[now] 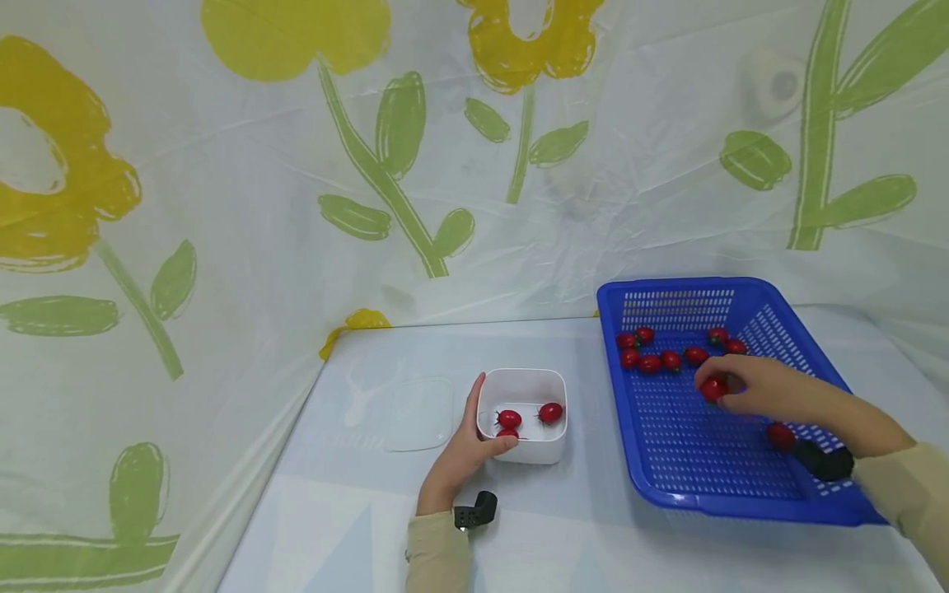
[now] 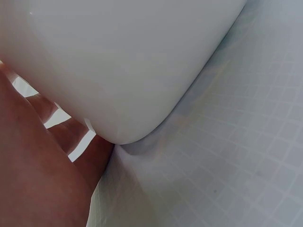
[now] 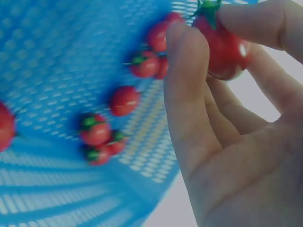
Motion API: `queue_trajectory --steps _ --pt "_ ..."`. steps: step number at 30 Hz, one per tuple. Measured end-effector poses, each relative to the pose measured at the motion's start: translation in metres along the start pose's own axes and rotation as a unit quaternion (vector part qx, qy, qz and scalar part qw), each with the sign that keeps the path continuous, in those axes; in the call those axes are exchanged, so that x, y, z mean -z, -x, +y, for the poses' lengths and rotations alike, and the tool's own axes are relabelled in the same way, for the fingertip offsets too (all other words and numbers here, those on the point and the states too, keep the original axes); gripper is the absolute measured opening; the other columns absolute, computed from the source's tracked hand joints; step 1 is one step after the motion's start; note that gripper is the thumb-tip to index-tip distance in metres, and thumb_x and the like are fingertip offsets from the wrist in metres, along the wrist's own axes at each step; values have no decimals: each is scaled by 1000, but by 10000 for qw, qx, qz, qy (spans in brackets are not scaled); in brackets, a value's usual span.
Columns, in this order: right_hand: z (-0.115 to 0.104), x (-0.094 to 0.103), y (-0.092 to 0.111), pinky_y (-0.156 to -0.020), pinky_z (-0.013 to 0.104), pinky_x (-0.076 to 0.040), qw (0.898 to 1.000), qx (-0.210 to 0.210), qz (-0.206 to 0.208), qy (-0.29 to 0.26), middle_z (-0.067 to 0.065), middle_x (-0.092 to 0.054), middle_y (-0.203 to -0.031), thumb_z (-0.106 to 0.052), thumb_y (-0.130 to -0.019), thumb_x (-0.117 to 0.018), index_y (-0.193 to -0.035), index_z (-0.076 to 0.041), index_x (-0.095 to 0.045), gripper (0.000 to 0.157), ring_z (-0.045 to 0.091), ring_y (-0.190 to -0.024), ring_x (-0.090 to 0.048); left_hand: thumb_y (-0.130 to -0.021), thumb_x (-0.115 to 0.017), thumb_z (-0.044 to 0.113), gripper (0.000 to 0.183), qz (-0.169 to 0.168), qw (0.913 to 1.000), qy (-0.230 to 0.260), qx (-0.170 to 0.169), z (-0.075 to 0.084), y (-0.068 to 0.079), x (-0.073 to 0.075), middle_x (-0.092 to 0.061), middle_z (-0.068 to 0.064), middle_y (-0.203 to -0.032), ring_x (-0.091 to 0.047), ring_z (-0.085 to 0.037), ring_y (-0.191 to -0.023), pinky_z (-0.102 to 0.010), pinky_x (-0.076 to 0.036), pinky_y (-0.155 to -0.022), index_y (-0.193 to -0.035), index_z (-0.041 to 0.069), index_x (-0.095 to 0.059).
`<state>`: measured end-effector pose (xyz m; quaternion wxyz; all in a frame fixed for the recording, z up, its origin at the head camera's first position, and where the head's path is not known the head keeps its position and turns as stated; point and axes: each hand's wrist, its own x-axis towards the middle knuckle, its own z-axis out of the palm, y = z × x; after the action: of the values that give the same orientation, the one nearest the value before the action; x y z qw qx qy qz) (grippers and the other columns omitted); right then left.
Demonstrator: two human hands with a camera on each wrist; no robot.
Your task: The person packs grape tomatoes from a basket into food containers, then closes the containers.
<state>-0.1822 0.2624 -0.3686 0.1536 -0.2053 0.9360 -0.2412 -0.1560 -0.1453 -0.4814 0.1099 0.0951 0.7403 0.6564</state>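
Note:
In the head view my left hand [image 1: 461, 455] grips the near left side of a white square box [image 1: 535, 451], thumb over its rim and fingers along its outer wall. Three cherry tomatoes [image 1: 550, 413] lie inside, one partly hidden by the thumb. The left wrist view shows only the box's outer wall [image 2: 128, 61] and some fingers. Over the blue basket [image 1: 741, 505], my right hand [image 1: 778, 395] pinches a cherry tomato [image 3: 225, 54] between thumb and fingertips, its green stem end upward in the right wrist view. Several other cherry tomatoes [image 1: 670, 360] lie on the basket floor.
A clear flat lid [image 1: 420, 414] lies on the white-covered table left of the box. Behind the table hangs a flower-printed sheet [image 1: 519, 247]. The basket's raised walls stand around the tomatoes. One tomato [image 1: 780, 436] lies beneath my right wrist camera.

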Motion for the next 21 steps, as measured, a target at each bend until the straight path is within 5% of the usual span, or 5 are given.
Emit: queue_trajectory --steps 11,15,21 --pt "-51 0 3 -65 23 -47 9914 613 1157 -35 -1 -58 -96 -25 -81 -66 -107 -18 -57 29 15 -80 -51 -74 -71 27 91 21 10000 -21 -1 -1 -2 1 -25 5 -139 -28 -19 -123 -47 -34 -95 -137 48 -9" --pt "-71 -10 4 -66 23 -47 9869 616 1446 -353 -3 -59 -97 -35 -83 -61 -109 -21 -56 30 13 -82 -53 -75 -70 23 91 -2 10000 10 -14 -2 -1 0 -26 7 -139 -28 -19 -123 -48 -32 -96 -137 47 -8" --pt "-92 -25 2 -67 20 -48 9739 784 1880 -1002 -2 -58 -99 -28 -83 -62 -111 -20 -55 30 10 -80 -55 -76 -69 21 90 -49 10000 44 -46 0 0 2 -28 8 -137 -29 -19 -122 -47 -31 -97 -137 46 -7"
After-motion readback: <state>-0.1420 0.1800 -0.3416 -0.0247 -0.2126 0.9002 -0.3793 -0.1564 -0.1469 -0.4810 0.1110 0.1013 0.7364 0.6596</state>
